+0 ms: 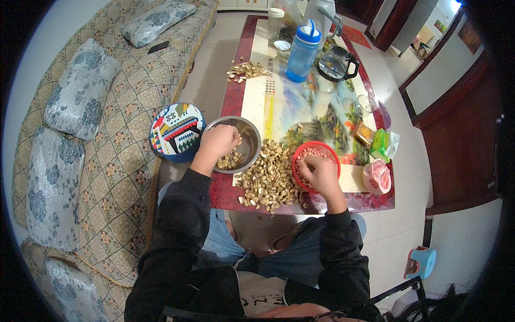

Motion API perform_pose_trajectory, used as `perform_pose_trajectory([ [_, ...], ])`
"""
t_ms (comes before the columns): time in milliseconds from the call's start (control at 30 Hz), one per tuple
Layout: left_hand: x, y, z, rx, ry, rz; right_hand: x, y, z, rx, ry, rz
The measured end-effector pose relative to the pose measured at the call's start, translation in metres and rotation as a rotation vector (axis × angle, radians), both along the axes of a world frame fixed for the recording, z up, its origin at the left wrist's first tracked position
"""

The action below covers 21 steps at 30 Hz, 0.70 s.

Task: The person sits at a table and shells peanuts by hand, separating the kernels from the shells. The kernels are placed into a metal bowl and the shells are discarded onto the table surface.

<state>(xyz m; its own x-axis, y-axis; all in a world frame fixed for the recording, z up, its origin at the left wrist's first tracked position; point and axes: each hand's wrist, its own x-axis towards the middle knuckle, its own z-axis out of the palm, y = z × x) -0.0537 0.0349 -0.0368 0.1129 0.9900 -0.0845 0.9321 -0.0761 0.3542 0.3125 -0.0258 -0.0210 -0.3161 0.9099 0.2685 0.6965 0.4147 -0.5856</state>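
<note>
My left hand (220, 141) is over a stainless steel bowl (252, 139), its fingers closed, with a pale unshelled peanut at the fingertips. More unshelled peanuts (230, 161) lie in the bottom of that bowl. A red plastic basket (337, 155) holds shelled pink peanut kernels (312, 152). Above the basket my right hand (320, 172) has its fingers curled downward; whether anything is between them is hidden. Between the two containers spreads a large heap of cracked peanut shells (269, 177), reaching the table's front edge.
A patterned round stool (177, 129) stands left of the table (251, 100). Farther back are another shell pile (249, 69), a blue water bottle (303, 52) and a glass pot (336, 62). A tissue roll (377, 177) and green packet (380, 145) lie right. A cushioned sofa (120, 161) runs left.
</note>
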Motion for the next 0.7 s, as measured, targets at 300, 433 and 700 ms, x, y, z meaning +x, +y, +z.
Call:
perform_pose_trajectory([
  [300, 0.017, 0.001, -0.005, 0.072, 0.094, -0.038, -0.026, -0.006, 0.0, -0.042, -0.137, 0.081],
  [433, 0.035, -0.029, 0.031, 0.293, -0.432, -0.165, -0.026, -0.012, 0.0, -0.134, 0.046, 0.108],
  [700, 0.093, -0.075, 0.047, 0.197, -0.983, -0.321, -0.033, -0.025, -0.012, -0.604, 0.679, 0.313],
])
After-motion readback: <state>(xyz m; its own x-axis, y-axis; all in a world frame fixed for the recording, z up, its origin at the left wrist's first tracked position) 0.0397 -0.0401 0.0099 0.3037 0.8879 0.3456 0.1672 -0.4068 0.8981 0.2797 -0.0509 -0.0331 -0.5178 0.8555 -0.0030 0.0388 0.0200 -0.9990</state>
